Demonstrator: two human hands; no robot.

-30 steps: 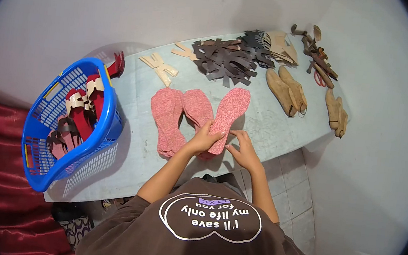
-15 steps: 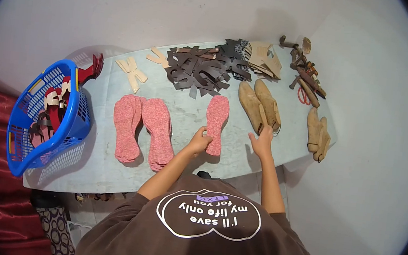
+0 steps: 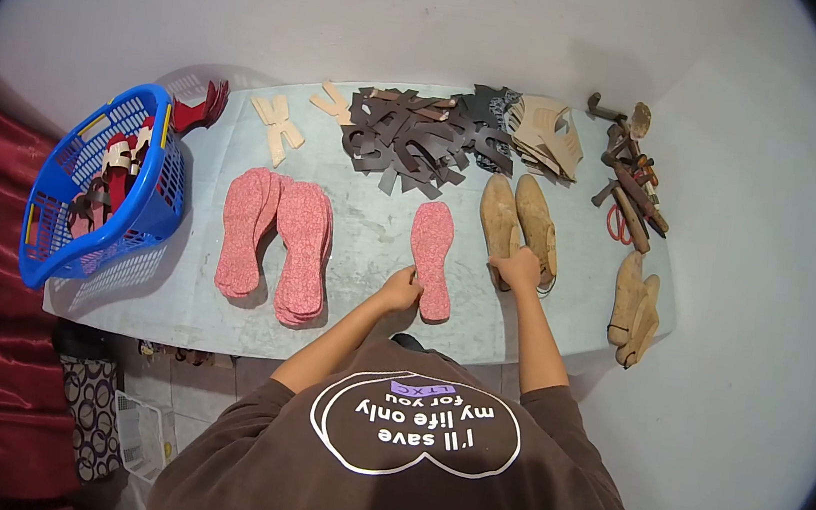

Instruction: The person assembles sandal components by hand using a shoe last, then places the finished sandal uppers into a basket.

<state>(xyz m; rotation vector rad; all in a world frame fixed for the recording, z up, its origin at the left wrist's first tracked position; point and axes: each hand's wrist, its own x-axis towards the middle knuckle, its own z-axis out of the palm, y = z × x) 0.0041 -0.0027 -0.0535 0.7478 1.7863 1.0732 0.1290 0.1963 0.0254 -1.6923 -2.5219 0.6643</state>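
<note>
Beside the left hand (image 3: 402, 291), speckled pink sole (image 3: 430, 253), flat, slightly waisted

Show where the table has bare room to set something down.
Bare: between the pink speckled sole stacks and lone pink speckled sole; between the tan shoe-shaped forms at the right hand and the tan shoe-shaped pair farther right. Crowded: the back, with dark flat cutouts and brown tools.

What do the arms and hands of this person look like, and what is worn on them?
Plain brown sleeves leave the forearms bare, without visible watch or bracelet. Both grips, the left hand and right hand, wear no gloves.
</note>
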